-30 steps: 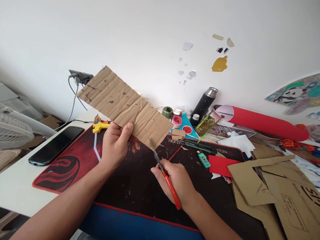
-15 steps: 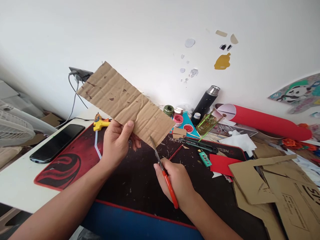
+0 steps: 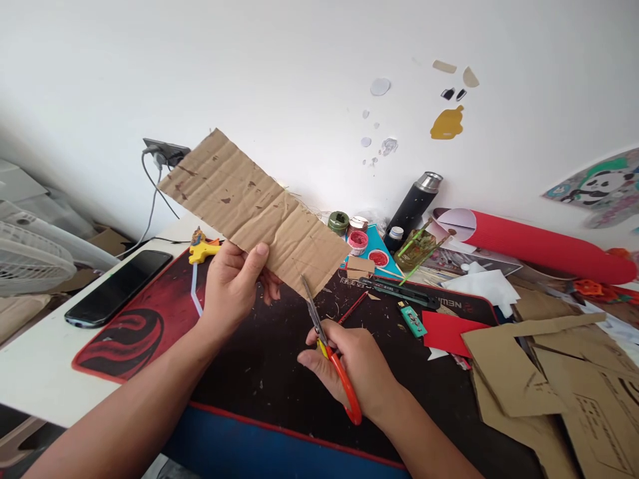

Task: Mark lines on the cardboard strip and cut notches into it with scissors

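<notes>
A long rectangular piece of corrugated cardboard (image 3: 239,193), creased and flecked with dark brown stains, is held up at a slant above the desk mat. Its lower edge is pinched by my left hand (image 3: 239,279), thumb on the near face and fingers behind. In my right hand (image 3: 354,366) are scissors (image 3: 344,386) with red handles and a bit of yellow inside. The scissor blades meet the cardboard's lower edge near its right end, one blade lying over the near face; the other is mostly hidden behind it.
A dark desk mat (image 3: 259,372) lies below, with a phone (image 3: 117,287) and yellow glue gun (image 3: 202,249) at left. Paint jars (image 3: 338,223), a thermos (image 3: 417,203), a cutter knife (image 3: 399,290) and a red roll (image 3: 539,243) stand or lie behind. Cardboard scraps (image 3: 514,372) pile up at right.
The scissor handles have spread, with my right thumb shifted and the yellow part now showing. My left hand keeps its hold on the cardboard. The whole view has shifted slightly.
</notes>
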`<state>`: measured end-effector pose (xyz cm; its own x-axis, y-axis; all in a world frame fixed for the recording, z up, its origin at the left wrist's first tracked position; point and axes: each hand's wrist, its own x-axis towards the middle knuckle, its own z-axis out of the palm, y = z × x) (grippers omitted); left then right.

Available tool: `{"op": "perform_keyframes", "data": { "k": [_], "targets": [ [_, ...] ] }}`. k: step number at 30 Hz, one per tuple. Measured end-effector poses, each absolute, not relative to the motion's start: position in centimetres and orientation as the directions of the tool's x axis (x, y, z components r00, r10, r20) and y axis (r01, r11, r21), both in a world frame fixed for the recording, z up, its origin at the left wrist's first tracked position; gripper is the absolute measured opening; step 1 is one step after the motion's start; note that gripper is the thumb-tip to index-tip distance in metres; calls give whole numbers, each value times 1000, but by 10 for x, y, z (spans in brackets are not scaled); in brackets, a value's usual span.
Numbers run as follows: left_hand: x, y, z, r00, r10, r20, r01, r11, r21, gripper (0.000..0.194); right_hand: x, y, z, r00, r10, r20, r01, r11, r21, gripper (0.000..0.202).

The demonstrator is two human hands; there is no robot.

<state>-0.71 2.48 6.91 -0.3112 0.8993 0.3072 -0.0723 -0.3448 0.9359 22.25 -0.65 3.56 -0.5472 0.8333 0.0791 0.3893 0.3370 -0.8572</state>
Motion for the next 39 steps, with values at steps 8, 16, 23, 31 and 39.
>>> {"op": "perform_keyframes", "data": {
  "k": [8,16,23,31,39],
  "targets": [
    [-6,23,78,-262,921,289,-74,-318,945,38,223,-8,35,-590,807,12,307,237,-922,56],
    [-1,19,78,-266,908,325,13,-334,943,37,222,-9,35,-522,851,64,427,325,-844,43],
    [0,19,76,-261,910,321,5,-331,944,37,221,-8,42,-510,858,58,468,333,-818,35],
    [1,24,68,-258,913,315,-67,-342,937,39,218,-11,39,-484,874,42,521,327,-789,38],
    [-1,24,64,-267,913,308,-77,-339,938,39,215,-13,40,-465,879,105,531,372,-761,39]
  ]
}}
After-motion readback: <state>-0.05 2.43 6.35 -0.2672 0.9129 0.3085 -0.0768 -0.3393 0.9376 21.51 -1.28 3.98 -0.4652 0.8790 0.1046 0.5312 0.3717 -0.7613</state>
